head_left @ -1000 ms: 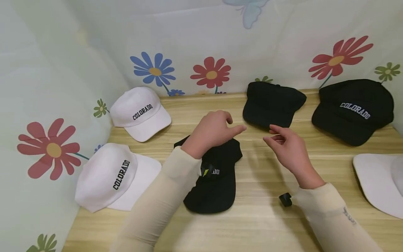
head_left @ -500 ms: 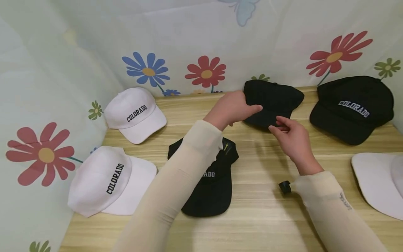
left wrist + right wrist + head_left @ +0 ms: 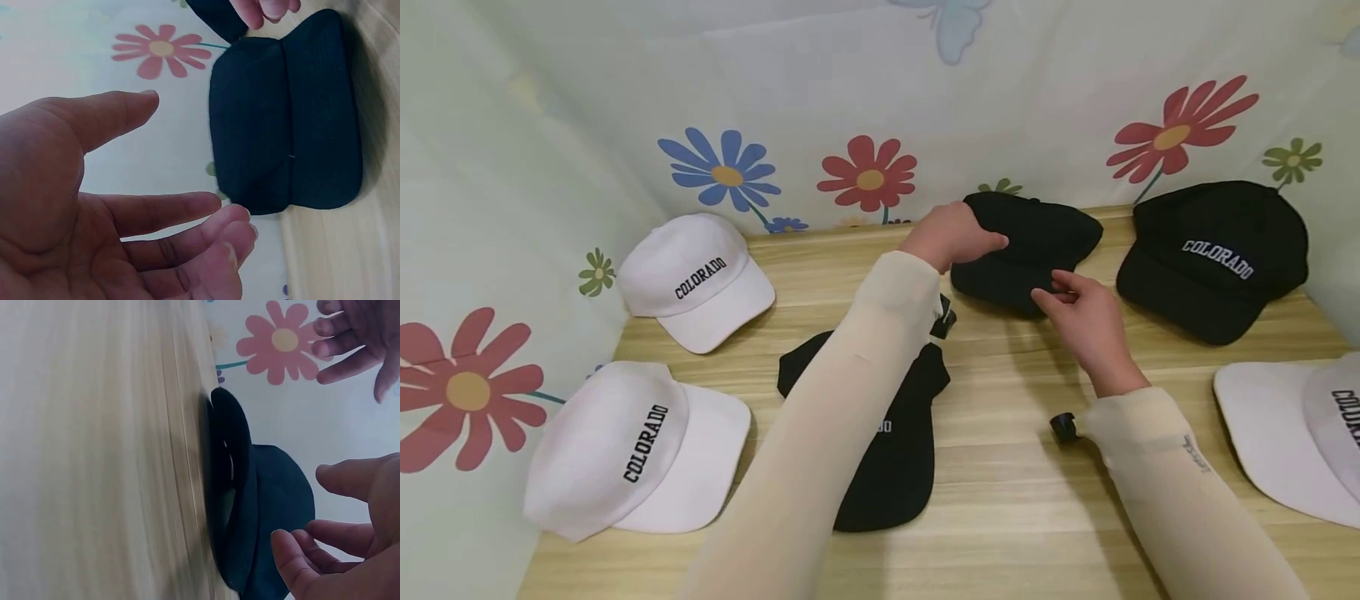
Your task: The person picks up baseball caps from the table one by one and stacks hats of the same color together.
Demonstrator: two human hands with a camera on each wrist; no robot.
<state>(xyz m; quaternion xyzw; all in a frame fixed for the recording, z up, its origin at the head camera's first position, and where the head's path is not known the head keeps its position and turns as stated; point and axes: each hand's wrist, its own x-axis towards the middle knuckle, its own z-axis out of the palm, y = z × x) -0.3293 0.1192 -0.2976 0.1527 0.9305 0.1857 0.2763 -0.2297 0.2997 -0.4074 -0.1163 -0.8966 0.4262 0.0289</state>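
A plain black baseball cap (image 3: 1048, 233) sits on the table at the back, brim toward me. My left hand (image 3: 951, 237) hovers over its left side; in the left wrist view the thumb and fingers of that hand (image 3: 69, 234) are spread apart, holding nothing. In front of the brim is my right hand (image 3: 1088, 332), its fingers loosely bent. The right wrist view has the cap (image 3: 281, 481) beside this hand (image 3: 350, 540), whose thumb and fingers are parted with nothing between them. Contact with the cap cannot be made out. My left forearm partly hides another black cap (image 3: 895, 475).
Two white COLORADO caps (image 3: 696, 271) (image 3: 617, 442) stand at the left. A black COLORADO cap (image 3: 1221, 250) is at the back right, with a white cap (image 3: 1262, 417) cut off at the right edge. A flower-printed cloth (image 3: 1000, 108) rises behind the wooden table (image 3: 992, 500).
My left hand has moved forward and right, from above the middle black cap to the plain black cap at the back. My right hand has shifted slightly forward. The view has turned a little right.
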